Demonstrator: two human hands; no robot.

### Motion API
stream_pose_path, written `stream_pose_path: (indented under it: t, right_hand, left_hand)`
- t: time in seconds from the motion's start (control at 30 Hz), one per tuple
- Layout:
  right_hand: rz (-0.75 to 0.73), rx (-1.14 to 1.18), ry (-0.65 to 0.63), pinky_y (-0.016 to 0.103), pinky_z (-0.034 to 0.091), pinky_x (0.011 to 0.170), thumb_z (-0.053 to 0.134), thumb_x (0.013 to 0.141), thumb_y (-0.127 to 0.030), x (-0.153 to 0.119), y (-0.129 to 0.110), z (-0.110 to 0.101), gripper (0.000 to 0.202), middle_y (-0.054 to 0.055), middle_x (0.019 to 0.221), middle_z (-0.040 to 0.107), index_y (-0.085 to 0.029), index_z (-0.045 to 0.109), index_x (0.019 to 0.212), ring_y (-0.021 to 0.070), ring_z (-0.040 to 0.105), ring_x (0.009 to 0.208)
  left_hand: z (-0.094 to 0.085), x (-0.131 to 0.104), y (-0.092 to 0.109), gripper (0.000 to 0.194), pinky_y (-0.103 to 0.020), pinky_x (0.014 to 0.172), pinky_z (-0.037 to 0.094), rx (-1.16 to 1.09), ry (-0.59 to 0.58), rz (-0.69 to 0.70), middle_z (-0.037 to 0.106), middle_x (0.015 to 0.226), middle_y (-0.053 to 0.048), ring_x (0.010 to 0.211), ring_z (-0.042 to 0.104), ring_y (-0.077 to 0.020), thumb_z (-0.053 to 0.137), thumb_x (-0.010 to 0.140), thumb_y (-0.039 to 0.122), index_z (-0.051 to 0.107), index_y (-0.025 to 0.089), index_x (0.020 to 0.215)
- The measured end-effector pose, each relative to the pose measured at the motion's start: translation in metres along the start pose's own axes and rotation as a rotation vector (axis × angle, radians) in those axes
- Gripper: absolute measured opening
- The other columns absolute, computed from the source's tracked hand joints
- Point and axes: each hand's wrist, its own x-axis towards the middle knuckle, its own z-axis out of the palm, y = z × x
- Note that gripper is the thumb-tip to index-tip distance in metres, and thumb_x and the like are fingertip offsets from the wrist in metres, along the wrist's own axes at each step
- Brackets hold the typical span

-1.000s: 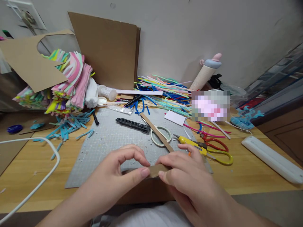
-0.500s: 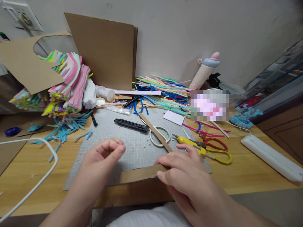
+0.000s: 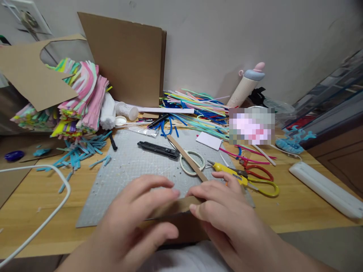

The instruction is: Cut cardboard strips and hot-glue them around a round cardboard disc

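Observation:
A brown cardboard strip [image 3: 181, 206] lies near the front edge of the grey cutting mat [image 3: 113, 189]. My right hand [image 3: 221, 207] grips its right part between thumb and fingers. My left hand [image 3: 138, 215] is at the strip's left part, thumb and fingers spread apart, with the strip's left end hidden behind it. Beyond my right hand a thin cardboard strip [image 3: 188, 160] rests slantwise across a roll of white tape [image 3: 202, 162]. A black utility knife [image 3: 157, 150] lies to the left of the roll.
Yellow-handled pliers [image 3: 227, 170] and scissors with red and yellow handles [image 3: 262, 185] lie to the right. Colourful pipe cleaners [image 3: 195, 100] spread along the back. Cut blue pieces [image 3: 78, 153] are scattered at left, near a white cable [image 3: 64, 185]. Cardboard sheets [image 3: 124, 56] lean against the wall.
My left hand has moved right and nearer to the strip, and its thumb and fingers have parted from a pinch. My right hand keeps its hold in nearly the same place.

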Motion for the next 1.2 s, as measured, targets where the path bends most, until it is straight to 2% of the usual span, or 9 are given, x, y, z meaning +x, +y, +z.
stream_pose_path:
  t: [0.13, 0.3, 0.43, 0.5, 0.63, 0.7, 0.83, 1.0, 1.2]
  right_hand:
    - [0.022, 0.012, -0.012, 0.042, 0.031, 0.098, 0.048, 0.085, -0.001, 0.001, -0.001, -0.001, 0.023, -0.001, 0.094, 0.070, -0.022, 0.055, 0.084, 0.0146, 0.064, 0.086]
    - [0.031, 0.003, -0.012, 0.042, 0.030, 0.102, 0.051, 0.087, -0.004, 0.000, -0.003, -0.001, 0.022, 0.000, 0.104, 0.072, -0.024, 0.058, 0.095, 0.0159, 0.066, 0.099]
    - [0.040, -0.056, 0.253, 0.055, 0.028, 0.106, 0.058, 0.085, -0.011, -0.006, -0.004, -0.007, 0.030, 0.010, 0.125, 0.063, -0.026, 0.052, 0.110, 0.0272, 0.058, 0.116]
    - [0.050, -0.051, 0.424, 0.059, 0.033, 0.103, 0.055, 0.085, -0.009, -0.012, -0.003, -0.010, 0.030, 0.009, 0.120, 0.060, -0.029, 0.051, 0.106, 0.0292, 0.058, 0.113]
    - [0.113, 0.184, 0.625, 0.047, 0.048, 0.091, 0.048, 0.088, -0.004, -0.021, 0.004, 0.000, 0.029, 0.006, 0.098, 0.056, -0.030, 0.053, 0.099, 0.0236, 0.059, 0.098]
    - [0.228, 0.348, 0.564, 0.044, 0.049, 0.094, 0.053, 0.090, -0.009, -0.021, 0.009, 0.013, 0.029, 0.007, 0.107, 0.056, -0.029, 0.052, 0.110, 0.0232, 0.057, 0.108]
    - [0.332, 0.597, 0.241, 0.038, 0.051, 0.097, 0.063, 0.089, -0.024, -0.012, 0.017, 0.037, 0.046, 0.009, 0.126, 0.059, -0.028, 0.045, 0.132, 0.0221, 0.057, 0.118]
    - [0.272, 0.590, 0.300, 0.027, 0.054, 0.080, 0.058, 0.091, -0.013, -0.002, 0.019, 0.036, 0.021, 0.001, 0.101, 0.069, -0.026, 0.064, 0.106, 0.0154, 0.066, 0.093]
    - [0.194, 0.435, 0.160, 0.029, 0.048, 0.084, 0.054, 0.093, -0.012, 0.000, 0.020, 0.023, 0.025, 0.002, 0.103, 0.070, -0.025, 0.064, 0.111, 0.0170, 0.063, 0.095]
  left_hand:
    - [0.015, 0.003, 0.004, 0.043, -0.025, 0.078, 0.055, -0.006, 0.000, 0.139, 0.072, 0.105, -0.005, 0.092, 0.069, -0.0166, 0.061, 0.086, 0.010, 0.059, 0.031, 0.123]
    - [0.028, 0.008, -0.003, 0.046, -0.026, 0.072, 0.057, -0.201, 0.091, 0.120, 0.076, 0.098, -0.003, 0.085, 0.073, -0.0168, 0.063, 0.084, 0.007, 0.059, 0.035, 0.120]
    - [0.030, 0.002, -0.007, 0.042, -0.027, 0.065, 0.059, -0.204, 0.182, 0.081, 0.077, 0.096, -0.002, 0.078, 0.074, -0.0179, 0.066, 0.084, 0.011, 0.063, 0.037, 0.116]
    - [0.033, -0.004, -0.011, 0.040, -0.027, 0.064, 0.060, -0.179, 0.276, 0.058, 0.077, 0.096, -0.001, 0.078, 0.075, -0.0185, 0.068, 0.082, 0.012, 0.065, 0.037, 0.114]
    - [0.044, -0.016, -0.018, 0.037, -0.026, 0.074, 0.061, -0.184, 0.493, -0.043, 0.076, 0.096, 0.003, 0.085, 0.073, -0.0161, 0.071, 0.081, 0.010, 0.068, 0.034, 0.109]
    - [0.052, -0.018, -0.017, 0.033, -0.025, 0.078, 0.060, -0.218, 0.600, -0.108, 0.076, 0.097, 0.003, 0.088, 0.073, -0.0148, 0.070, 0.082, 0.011, 0.069, 0.033, 0.107]
    - [0.064, -0.015, -0.009, 0.029, -0.026, 0.083, 0.059, -0.334, 0.664, -0.166, 0.074, 0.101, 0.003, 0.092, 0.071, -0.0143, 0.068, 0.085, 0.013, 0.068, 0.033, 0.106]
    - [0.069, -0.008, -0.006, 0.025, -0.028, 0.080, 0.058, -0.479, 0.580, -0.154, 0.072, 0.104, 0.001, 0.097, 0.069, -0.0158, 0.065, 0.086, 0.009, 0.065, 0.030, 0.100]
    - [0.073, -0.009, -0.010, 0.024, -0.030, 0.092, 0.054, -0.608, 0.408, -0.318, 0.067, 0.116, -0.002, 0.110, 0.064, -0.0148, 0.055, 0.094, 0.015, 0.052, 0.030, 0.112]
